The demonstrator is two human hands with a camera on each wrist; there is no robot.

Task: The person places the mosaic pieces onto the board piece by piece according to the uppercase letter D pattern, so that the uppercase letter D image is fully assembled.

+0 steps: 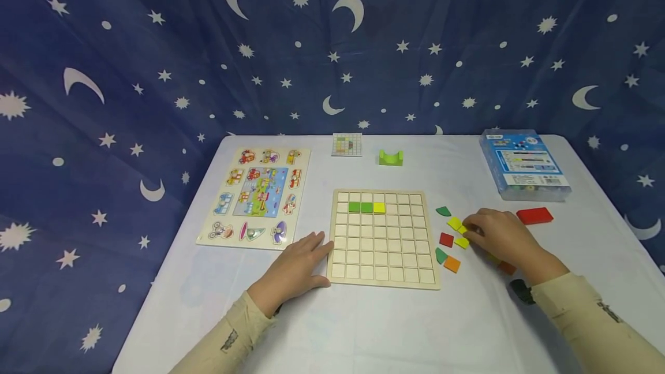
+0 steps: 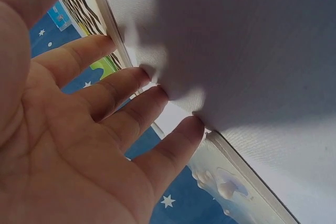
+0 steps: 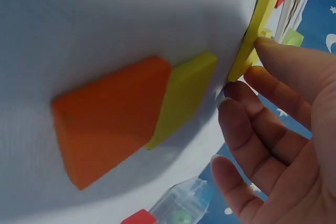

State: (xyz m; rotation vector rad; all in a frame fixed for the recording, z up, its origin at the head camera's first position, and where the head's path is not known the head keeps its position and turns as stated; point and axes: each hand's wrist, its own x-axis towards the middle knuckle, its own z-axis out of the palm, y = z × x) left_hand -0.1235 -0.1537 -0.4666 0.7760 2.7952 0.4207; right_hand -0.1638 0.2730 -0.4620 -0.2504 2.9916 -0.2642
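Note:
A wooden grid board (image 1: pixel 381 242) lies flat on the table, with two green tiles (image 1: pixel 361 207) and a yellow tile (image 1: pixel 379 208) side by side in its second row. My left hand (image 1: pixel 296 267) rests at the board's left edge, fingers extended. Right of the board, my right hand (image 1: pixel 501 238) pinches a yellow square tile (image 3: pixel 255 27) between thumb and fingers, close over the tabletop. Around it lie more yellow tiles (image 1: pixel 461 242), a red tile (image 1: pixel 446 239), an orange tile (image 1: pixel 452 264) and two green curved pieces (image 1: pixel 443 211). Another orange tile (image 3: pixel 113 119) lies under the right wrist.
A picture puzzle board (image 1: pixel 288 157) lies at the left. Toward the back are a small pattern card (image 1: pixel 347 145) and a green notched block (image 1: pixel 391 159). A clear plastic box (image 1: pixel 527 166) stands at the back right, with a red block (image 1: pixel 535 216) before it.

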